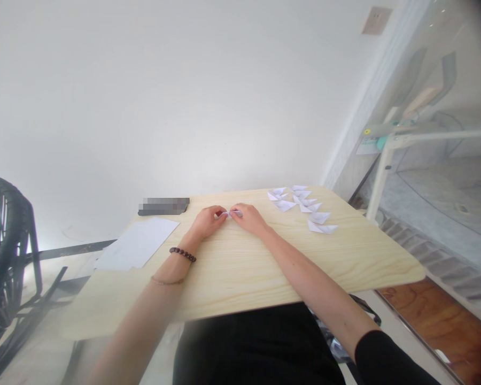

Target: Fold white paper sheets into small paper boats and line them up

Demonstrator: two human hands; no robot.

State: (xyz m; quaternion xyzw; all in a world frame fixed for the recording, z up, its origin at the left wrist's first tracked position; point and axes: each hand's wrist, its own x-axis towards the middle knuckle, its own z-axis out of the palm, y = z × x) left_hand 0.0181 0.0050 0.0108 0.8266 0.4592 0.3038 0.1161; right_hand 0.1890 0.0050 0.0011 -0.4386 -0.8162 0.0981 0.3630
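Observation:
My left hand [208, 220] and my right hand [249, 217] meet near the far middle of a light wooden table [264, 267]. Between their pinched fingertips is a small piece of white paper [229, 214], held by both hands just above or on the tabletop. A dark bead bracelet circles my left wrist. Several folded white paper triangles [304, 206] lie in a loose group on the table to the right of my right hand.
A stack of white paper sheets [138, 243] lies at the table's left side. A dark flat object [164, 206] sits at the far left edge. A black wicker chair [4, 251] stands left. A white metal frame [380, 182] stands right.

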